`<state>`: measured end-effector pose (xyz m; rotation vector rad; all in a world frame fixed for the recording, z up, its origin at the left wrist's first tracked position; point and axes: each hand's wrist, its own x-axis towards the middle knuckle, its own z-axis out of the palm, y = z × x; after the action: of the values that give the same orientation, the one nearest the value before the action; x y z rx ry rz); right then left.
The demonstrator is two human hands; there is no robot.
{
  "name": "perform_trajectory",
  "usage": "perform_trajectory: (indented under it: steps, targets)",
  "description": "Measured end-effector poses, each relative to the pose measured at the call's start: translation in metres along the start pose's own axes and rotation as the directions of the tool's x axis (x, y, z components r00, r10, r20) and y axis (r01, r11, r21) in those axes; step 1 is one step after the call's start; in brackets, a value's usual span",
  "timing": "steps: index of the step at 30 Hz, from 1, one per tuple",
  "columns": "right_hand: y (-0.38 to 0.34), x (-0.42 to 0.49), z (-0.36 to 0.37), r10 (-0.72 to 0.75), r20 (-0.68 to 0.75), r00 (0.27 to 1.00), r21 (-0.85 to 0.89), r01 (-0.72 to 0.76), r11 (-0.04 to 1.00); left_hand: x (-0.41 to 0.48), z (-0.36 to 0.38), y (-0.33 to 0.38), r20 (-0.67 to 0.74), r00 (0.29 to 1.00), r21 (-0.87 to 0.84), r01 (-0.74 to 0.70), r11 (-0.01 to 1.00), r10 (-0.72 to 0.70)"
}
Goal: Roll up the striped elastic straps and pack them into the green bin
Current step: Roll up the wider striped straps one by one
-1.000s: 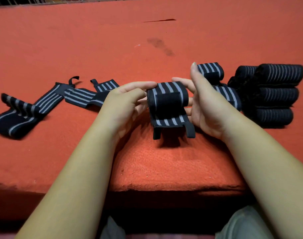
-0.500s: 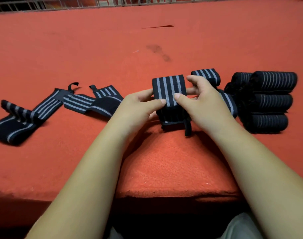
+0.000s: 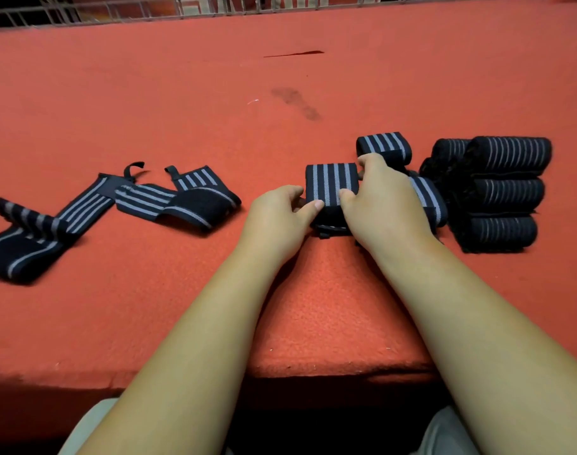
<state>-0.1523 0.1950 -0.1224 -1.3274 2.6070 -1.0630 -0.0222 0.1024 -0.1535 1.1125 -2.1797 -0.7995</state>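
**Both hands clamped on one rolled strap**

Close together near the front edge of the red table (image 3: pixel 182 93), my left hand (image 3: pixel 277 218) and right hand (image 3: pixel 382 205) each grip the same rolled strap (image 3: pixel 329 185). My left thumb presses on its striped face from the left, and I cannot see where the fingers lie. My right thumb presses on the face from the right, and the right fingers wrap over its top corner. The roll stands on the felt between my palms, stripes running up and down, and a loose black end (image 3: pixel 329 229) pokes out under it toward me.

Just behind my right hand lies a second roll (image 3: pixel 383 146), and a third roll (image 3: pixel 428 198) lies to the right of that hand, partly covered by it. Further right, a stack of wider dark rolls (image 3: pixel 507 192) stands three high, with more behind it. Well off to my left two straps lie unrolled. The nearer strap (image 3: pixel 188 198) is folded over on itself, with a small loop at its far end, and the far-left strap (image 3: pixel 50 224) trails toward the table's left edge. A dark smudge (image 3: pixel 297 103) marks the felt beyond the rolls, and a metal railing (image 3: pixel 149 8) runs along the far side
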Motion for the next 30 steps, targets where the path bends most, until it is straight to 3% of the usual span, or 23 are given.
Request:
perform_trajectory:
  steps: [5,12,14,17,19,23,30]
  targets:
    - [-0.006,-0.003,0.001,-0.01,-0.039,0.999,0.049,0.012,0.999,-0.007,-0.015,0.001,-0.007,0.999,-0.005,0.052,0.999,-0.052]
    - [-0.027,-0.015,0.009,-0.233,-0.123,0.965,0.074,0.243,0.967,-0.017,-0.067,-0.012,-0.105,0.991,0.065,0.09,0.994,-0.083]
    - [-0.033,-0.019,0.017,-0.29,-0.105,0.951,0.087,0.3,0.95,-0.021,-0.087,-0.024,-0.151,0.986,0.143,0.095,0.985,-0.073]
    - [-0.042,-0.026,0.03,-0.322,-0.009,0.947,0.125,0.32,0.939,-0.026,-0.112,-0.049,-0.161,0.985,0.403,0.114,0.908,-0.052]
    - [-0.048,-0.03,0.038,-0.33,0.059,0.942,0.157,0.318,0.935,-0.027,-0.118,-0.069,-0.164,0.98,0.453,0.175,0.874,-0.111]
    - [-0.064,-0.035,0.047,-0.311,0.173,0.935,0.204,0.275,0.94,-0.022,-0.122,-0.101,-0.262,0.938,0.31,0.306,0.9,-0.228]
    - [-0.083,-0.032,0.063,-0.214,0.291,0.932,0.264,0.137,0.955,-0.016,-0.13,-0.094,-0.334,0.936,0.035,0.129,0.991,-0.11]
